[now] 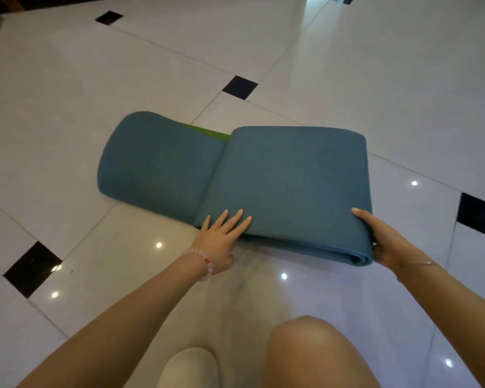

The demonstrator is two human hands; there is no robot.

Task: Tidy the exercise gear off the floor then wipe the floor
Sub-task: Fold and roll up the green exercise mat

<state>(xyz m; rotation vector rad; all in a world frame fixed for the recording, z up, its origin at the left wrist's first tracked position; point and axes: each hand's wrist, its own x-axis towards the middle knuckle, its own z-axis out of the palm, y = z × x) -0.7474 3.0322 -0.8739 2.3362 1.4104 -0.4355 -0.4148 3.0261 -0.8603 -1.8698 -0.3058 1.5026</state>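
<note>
A blue exercise mat point(277, 180) lies folded over itself on the white tiled floor point(67, 107), and a strip of its green underside point(207, 133) shows at the back. My left hand point(221, 236) rests flat on the near left edge of the top fold, fingers spread. My right hand point(381, 239) grips the near right corner of the folded layers, thumb on top and fingers hidden under the edge. A pink bead bracelet is on my left wrist.
Glossy white tiles with small black square insets point(240, 87) spread all around the mat. My bare knee point(314, 348) and a pale slipper point(189, 368) are at the bottom of the view. Dark furniture edges the far left corner.
</note>
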